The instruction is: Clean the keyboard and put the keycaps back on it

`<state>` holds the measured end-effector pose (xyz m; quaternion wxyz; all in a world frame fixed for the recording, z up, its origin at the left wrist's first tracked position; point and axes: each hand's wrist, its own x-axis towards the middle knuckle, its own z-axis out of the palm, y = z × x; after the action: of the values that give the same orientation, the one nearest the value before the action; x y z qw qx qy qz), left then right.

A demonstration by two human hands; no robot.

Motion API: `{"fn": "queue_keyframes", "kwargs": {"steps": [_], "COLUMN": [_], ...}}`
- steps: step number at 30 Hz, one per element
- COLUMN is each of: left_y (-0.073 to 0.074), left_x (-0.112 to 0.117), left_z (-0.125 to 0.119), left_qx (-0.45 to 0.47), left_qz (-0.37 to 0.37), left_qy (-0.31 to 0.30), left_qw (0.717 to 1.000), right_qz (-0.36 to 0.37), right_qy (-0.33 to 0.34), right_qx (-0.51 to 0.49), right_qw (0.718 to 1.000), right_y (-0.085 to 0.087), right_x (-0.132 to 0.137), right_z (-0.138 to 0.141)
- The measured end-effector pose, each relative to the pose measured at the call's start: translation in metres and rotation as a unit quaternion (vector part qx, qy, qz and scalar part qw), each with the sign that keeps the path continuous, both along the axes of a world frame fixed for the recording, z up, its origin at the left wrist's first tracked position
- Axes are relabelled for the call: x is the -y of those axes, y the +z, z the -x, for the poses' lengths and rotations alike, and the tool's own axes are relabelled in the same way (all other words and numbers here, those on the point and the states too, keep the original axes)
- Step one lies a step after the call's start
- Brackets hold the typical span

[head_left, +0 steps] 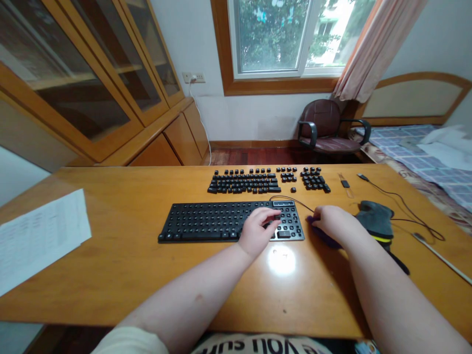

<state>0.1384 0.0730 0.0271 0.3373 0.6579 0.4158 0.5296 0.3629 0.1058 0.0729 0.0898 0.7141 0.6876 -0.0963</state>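
A black keyboard (206, 221) lies on the desk with most of its keycaps off, showing the small stems; a few long keys stay along its bottom edge. My left hand (258, 228) is over its right part, thumb and fingertips curled together around what looks like a small black keycap (278, 217), partly hidden. To the right of the keyboard, my right hand (334, 223) is closed on a dark purple-blue cloth (324, 235), which rests on the desk. Behind the keyboard, loose black keycaps (245, 183) are laid out in rows like a key layout.
Right of my right hand lie a grey brush-like thing with a yellow band (376, 221), a black cable (405, 189), a wire keycap puller (345, 184) and a white strip (442, 258). Papers (44, 236) lie at left. A chair (328, 125) stands beyond the wooden desk (121, 275).
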Motion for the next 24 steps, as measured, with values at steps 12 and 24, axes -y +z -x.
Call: {"fn": "queue_keyframes", "kwargs": {"steps": [12, 24], "left_y": [0.011, 0.015], "left_x": [0.002, 0.005], "left_z": [0.005, 0.004], "left_qx": [-0.088, -0.116], "left_qz": [-0.002, -0.004], "left_qy": [0.054, 0.074], "left_qw": [0.995, 0.990], "right_qz": [-0.169, -0.352], "right_qy": [0.031, -0.002], "right_qx": [-0.483, -0.466], "right_qw": [0.858, 0.812], "right_y": [-0.015, -0.009], "right_x": [0.018, 0.022], "right_z": [0.044, 0.037]}}
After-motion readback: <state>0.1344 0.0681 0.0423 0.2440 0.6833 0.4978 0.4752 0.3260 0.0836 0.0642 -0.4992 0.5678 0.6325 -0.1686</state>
